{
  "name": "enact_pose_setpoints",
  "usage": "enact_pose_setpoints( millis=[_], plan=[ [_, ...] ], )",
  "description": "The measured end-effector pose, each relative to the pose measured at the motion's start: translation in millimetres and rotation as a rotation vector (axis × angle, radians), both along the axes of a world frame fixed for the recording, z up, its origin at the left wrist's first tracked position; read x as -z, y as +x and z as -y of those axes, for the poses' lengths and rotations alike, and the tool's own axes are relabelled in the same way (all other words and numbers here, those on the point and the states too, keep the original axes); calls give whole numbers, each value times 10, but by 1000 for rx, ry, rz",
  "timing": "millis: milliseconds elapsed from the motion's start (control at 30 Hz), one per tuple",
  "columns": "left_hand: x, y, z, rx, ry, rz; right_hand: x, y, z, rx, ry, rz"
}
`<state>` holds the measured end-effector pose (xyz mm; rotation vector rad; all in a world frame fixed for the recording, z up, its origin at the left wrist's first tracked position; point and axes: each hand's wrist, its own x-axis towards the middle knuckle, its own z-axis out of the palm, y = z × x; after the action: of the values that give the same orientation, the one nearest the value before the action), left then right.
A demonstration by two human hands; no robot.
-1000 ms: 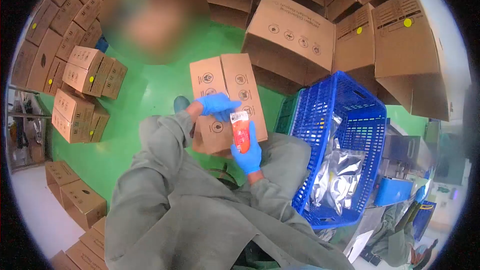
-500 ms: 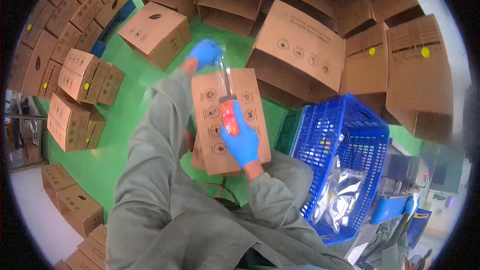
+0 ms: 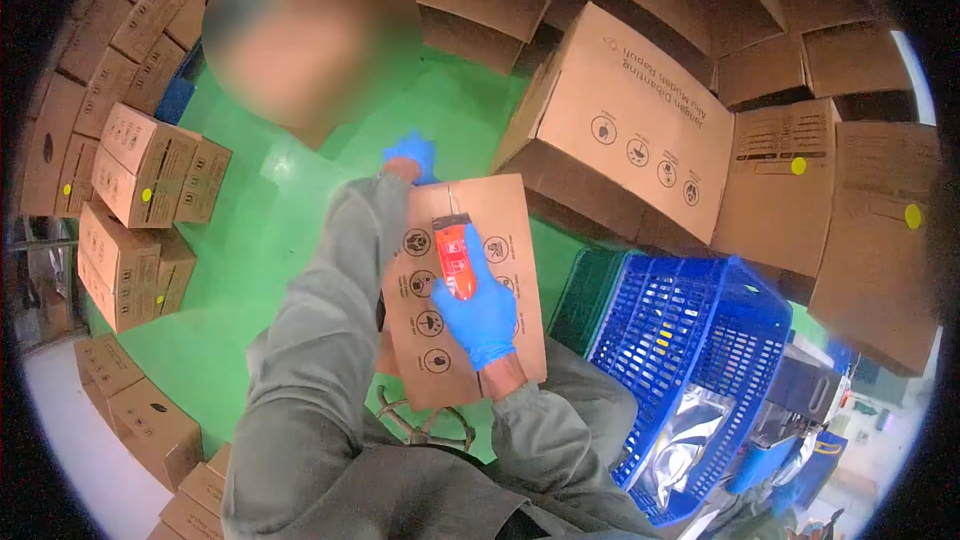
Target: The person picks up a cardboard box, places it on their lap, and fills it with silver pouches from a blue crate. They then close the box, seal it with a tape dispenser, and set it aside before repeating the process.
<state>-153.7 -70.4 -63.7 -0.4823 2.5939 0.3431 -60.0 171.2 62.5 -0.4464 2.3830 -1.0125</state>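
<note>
A cardboard box (image 3: 408, 325) printed with black symbols lies in front of me. My right hand (image 3: 478, 315), in a blue glove, is wrapped round a red tool (image 3: 455, 262) with a dark end, held over the middle of the box. A thin clear strip runs from the dark end toward the far edge of the box. My left hand (image 3: 412, 154), also gloved in blue, is just beyond the box's far left corner with its fingers apart; nothing shows in it.
A blue basket (image 3: 735, 350) holding a silver bag (image 3: 685, 440) stands right, beside a green crate (image 3: 590, 305). Large boxes (image 3: 635, 130) fill the upper right; stacked boxes (image 3: 125, 165) line the left of the green floor (image 3: 260, 240). A patch at upper left is blurred out.
My left hand has come down toward the box's far edge and its fingers have spread from the strip. The view has shifted, and the box and tool appear slightly lower.
</note>
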Motion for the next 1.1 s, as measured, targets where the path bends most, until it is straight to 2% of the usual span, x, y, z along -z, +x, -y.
enact_pose_setpoints(
  millis=[33,100,133,200,233,300,333,400,467,533,567,633,667,733,767,800,867,967,1033,1100],
  plan=[
    [-251,64,-104,-2,-5,-8,-3,-8,6,-2,-5,-8],
    [-594,136,-304,-169,654,-250,-13,-3,4,-4,36,-16],
    [-712,178,-428,-171,659,-249,-32,29,-39,-5,42,-15],
    [-1033,210,-526,-53,396,-62,-102,17,-10,-14,93,-55],
    [-1107,209,-553,-55,389,-78,-137,30,-40,-19,85,-70],
    [-1045,155,-612,69,155,164,-222,49,-165,-60,186,-50],
    [-811,290,-704,67,146,160,-297,154,-317,-61,178,-54],
    [-278,811,-996,357,-89,-829,-381,527,-825,-135,254,57],
    [-568,1505,-1436,643,125,-622,-312,1052,-1444,-128,277,21],
    [-661,2144,-1859,698,351,-467,-395,1398,-1743,-95,299,59],
    [-784,2294,-1948,696,361,-463,-434,1555,-1851,-67,314,101],
    [-997,2568,-2072,872,314,-388,-371,1606,-1915,-82,302,93],
    [-961,2595,-2068,873,311,-382,-312,1562,-1883,-93,276,71],
    [-806,2598,-2064,891,139,-465,-309,1571,-1870,-97,283,85],
    [-924,2602,-2053,838,179,-431,-361,1564,-1850,-87,275,99],
    [-809,2589,-2025,845,191,-427,-381,1618,-1872,-67,268,117],
    [-494,2559,-1910,782,122,-601,-195,1772,-2004,-97,306,125],
    [-858,2535,-1874,797,68,-430,356,1993,-2172,-130,392,146],
    [-820,2553,-1946,776,41,-430,630,1858,-1936,-49,331,134],
    [-757,2599,-2020,762,11,-426,564,1608,-1552,-62,347,28]
  ],
)
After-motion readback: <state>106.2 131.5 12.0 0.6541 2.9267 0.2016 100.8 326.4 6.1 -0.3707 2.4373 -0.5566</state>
